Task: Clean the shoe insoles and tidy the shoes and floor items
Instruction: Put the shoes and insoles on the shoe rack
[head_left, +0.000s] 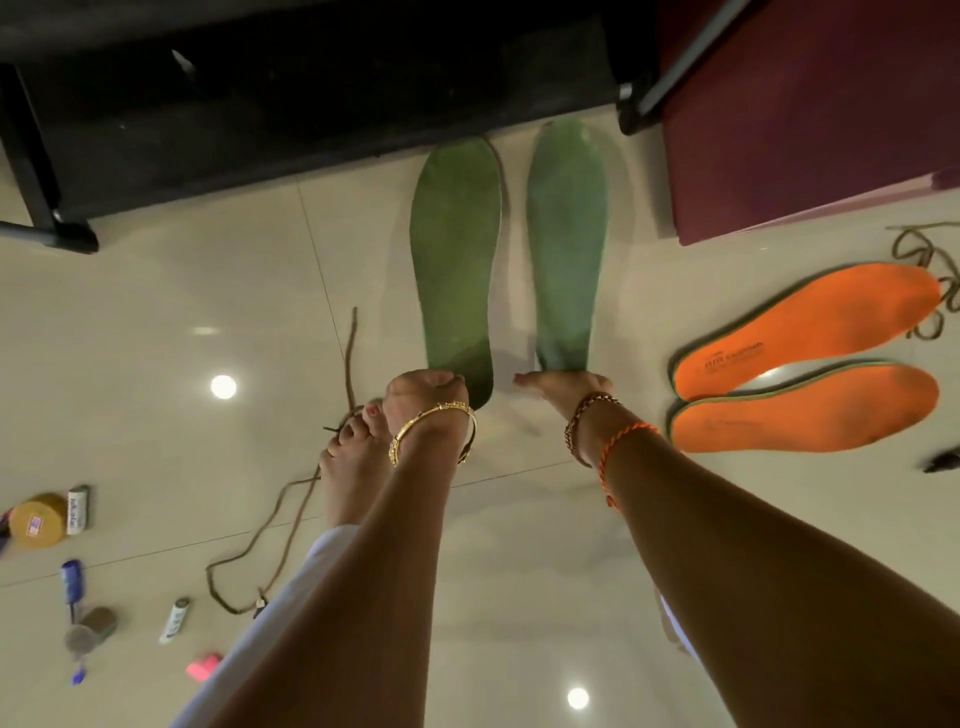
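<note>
Over the tiled floor (156, 312), two green insoles (457, 260) hang side by side, long axes running far from the hands, heels nearest. Left hand (423, 392) grips the left heel, right hand (563, 387) pinches the right one, probably; blurred. Orange insoles (810, 364) lie flat further right, nearer the right hand.

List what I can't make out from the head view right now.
- Right green insole: motion-blurred; surface condition unreadable.
- Right hand: grip on the heel hidden under the hand.
- Print on the upper orange insole: too small.
- Brown lace: cut off by the right edge.
- Shoes: none in view.
</note>
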